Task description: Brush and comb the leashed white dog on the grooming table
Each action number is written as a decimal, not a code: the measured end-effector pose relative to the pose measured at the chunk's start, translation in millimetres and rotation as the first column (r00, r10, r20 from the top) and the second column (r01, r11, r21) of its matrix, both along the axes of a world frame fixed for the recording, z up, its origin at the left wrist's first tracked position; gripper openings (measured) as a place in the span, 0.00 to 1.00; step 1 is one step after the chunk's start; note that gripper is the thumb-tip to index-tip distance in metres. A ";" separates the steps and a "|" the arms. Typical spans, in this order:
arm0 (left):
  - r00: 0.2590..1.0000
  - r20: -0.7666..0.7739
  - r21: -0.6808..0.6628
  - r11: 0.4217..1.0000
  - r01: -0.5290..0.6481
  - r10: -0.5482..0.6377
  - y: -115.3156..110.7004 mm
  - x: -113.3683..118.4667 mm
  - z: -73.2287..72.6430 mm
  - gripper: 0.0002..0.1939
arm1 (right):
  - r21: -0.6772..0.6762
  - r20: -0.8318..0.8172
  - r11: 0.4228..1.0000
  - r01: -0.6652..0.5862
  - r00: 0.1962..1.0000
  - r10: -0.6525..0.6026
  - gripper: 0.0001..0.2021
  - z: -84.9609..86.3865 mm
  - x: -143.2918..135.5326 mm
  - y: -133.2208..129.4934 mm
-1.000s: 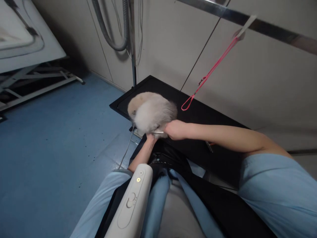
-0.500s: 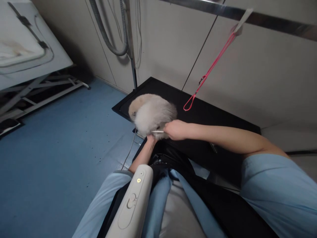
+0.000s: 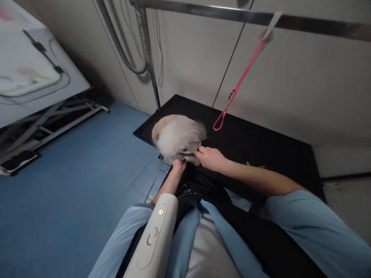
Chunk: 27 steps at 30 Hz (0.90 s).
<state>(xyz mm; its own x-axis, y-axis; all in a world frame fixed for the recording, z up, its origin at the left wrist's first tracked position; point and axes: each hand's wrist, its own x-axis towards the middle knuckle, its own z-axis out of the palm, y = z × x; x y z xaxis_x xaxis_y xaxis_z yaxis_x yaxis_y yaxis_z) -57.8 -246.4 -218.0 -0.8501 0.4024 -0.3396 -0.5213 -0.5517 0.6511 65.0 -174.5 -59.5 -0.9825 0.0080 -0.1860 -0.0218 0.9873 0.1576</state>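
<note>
A small fluffy dog [image 3: 176, 135], white and cream with some grey fur, is on the black table [image 3: 232, 131] at its near left corner. Fingers curled, my left hand [image 3: 179, 165] grips the near lower edge of the dog, around its head; what lies inside the grip is mostly hidden. My right hand [image 3: 213, 158] pinches a slim straight tool [image 3: 188, 155], which looks dark and points left across the fur just above my left hand. It is too small to tell whether this is scissors or a comb.
A pink loop leash [image 3: 243, 81] hangs from a metal bar [image 3: 203, 9] over the table. Small silver and orange items [image 3: 262, 166] lie beside my right forearm. A white device [image 3: 153, 239] rises before my chest. At left stands a white tub [image 3: 34, 88]; a grey hose [image 3: 121, 58] hangs behind.
The tool in my right hand looked bright and now looks dark, so its angle has changed. My right forearm has lowered, exposing the small items on the table. The view has shifted slightly.
</note>
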 end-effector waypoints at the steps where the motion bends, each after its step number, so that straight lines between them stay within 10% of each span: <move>1: 0.999 0.038 0.007 1.000 -0.028 0.028 -0.4 0.8 3.9 0.12 | -0.007 -0.051 0.999 0.045 0.998 -0.045 0.18 -5.1 4.0 -0.4; 11: 0.983 0.151 -0.032 0.994 -0.103 0.106 -3.8 2.4 23.8 0.12 | -0.184 -0.306 0.956 0.230 0.911 -0.278 0.24 -50.8 22.9 -3.5; 16: 0.983 0.162 -0.037 0.996 -0.087 0.092 -5.4 2.3 30.3 0.13 | -0.283 -0.290 0.954 0.099 0.939 -0.183 0.23 -71.0 20.0 -10.2; 20: 0.974 0.211 -0.035 0.996 -0.081 0.086 -8.6 0.1 37.0 0.14 | -0.311 -0.377 0.889 0.337 0.815 -0.441 0.24 -82.6 14.8 -1.1; 25: 0.977 0.206 0.010 0.998 -0.064 0.060 -9.5 -1.5 43.4 0.16 | -0.420 -0.436 0.901 0.107 0.847 -0.304 0.22 -97.1 4.6 -2.0; 27: 0.982 0.188 0.051 0.998 -0.042 0.032 -9.8 -5.3 46.8 0.16 | -0.511 -0.481 0.846 0.155 0.763 -0.431 0.21 -105.0 -2.0 6.2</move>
<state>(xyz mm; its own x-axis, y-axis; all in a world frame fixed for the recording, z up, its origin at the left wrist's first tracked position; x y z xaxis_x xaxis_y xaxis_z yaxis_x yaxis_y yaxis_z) -63.1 -256.3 -171.2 -0.7879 0.3943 -0.4730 -0.6100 -0.6043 0.5125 63.0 -168.3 -164.5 -0.8654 0.3715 0.3363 0.2356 0.8940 -0.3812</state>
